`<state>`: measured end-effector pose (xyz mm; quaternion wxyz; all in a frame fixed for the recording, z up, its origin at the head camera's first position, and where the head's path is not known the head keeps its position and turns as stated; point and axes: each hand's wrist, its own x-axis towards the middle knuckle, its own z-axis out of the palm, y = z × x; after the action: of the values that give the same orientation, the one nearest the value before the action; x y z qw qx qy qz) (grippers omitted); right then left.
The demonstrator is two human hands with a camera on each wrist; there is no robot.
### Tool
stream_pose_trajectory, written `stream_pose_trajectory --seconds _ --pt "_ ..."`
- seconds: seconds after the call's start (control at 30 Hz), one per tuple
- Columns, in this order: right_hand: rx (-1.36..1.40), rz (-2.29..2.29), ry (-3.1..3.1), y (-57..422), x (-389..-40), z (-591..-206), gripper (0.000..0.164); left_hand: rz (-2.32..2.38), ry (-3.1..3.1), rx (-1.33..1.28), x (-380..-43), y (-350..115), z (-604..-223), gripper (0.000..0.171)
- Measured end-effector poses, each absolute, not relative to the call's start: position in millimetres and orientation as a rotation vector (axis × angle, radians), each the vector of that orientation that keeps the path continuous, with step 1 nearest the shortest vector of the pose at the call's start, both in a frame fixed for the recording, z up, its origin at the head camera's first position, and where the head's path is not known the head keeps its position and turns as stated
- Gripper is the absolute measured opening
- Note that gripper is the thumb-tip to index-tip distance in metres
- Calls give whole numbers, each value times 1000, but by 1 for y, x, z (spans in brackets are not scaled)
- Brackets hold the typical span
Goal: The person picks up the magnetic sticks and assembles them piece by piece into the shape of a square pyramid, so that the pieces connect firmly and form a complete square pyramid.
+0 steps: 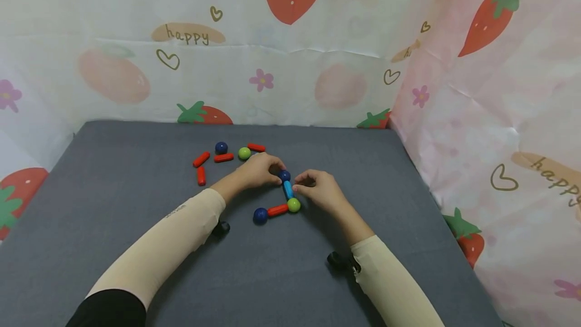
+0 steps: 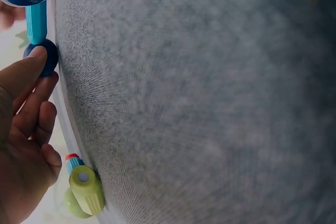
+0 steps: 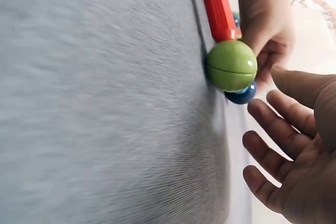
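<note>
Here your left hand [image 1: 256, 170] pinches the dark blue ball [image 1: 284, 175] steady atop the light blue plastic rod [image 1: 288, 189], while your right hand [image 1: 317, 189], fingers loosely curled and holding nothing, hovers just beside that rod.

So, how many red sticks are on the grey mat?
5: four loose red sticks at the back, one joined between the blue ball and green ball. The hands may hide others.

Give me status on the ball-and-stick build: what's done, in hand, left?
Done: dark blue ball, red stick, green ball and blue stick are chained in an L. In hand: left hand touches a blue ball at the blue stick's top; right hand is alongside. Left: loose red sticks and balls behind.
</note>
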<state>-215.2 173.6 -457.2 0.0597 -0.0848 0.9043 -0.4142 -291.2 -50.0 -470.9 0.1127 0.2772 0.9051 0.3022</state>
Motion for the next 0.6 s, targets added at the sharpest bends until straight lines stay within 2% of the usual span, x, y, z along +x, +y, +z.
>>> stream_pose_trajectory --seconds 0.33,0.6 --pt "-268 -1219 2751 160 -243 -462 27 884 2703 755 -288 -50 -471 33" --pt "-264 -1233 2715 154 -249 -468 28 957 2689 747 -283 -57 -467 30"
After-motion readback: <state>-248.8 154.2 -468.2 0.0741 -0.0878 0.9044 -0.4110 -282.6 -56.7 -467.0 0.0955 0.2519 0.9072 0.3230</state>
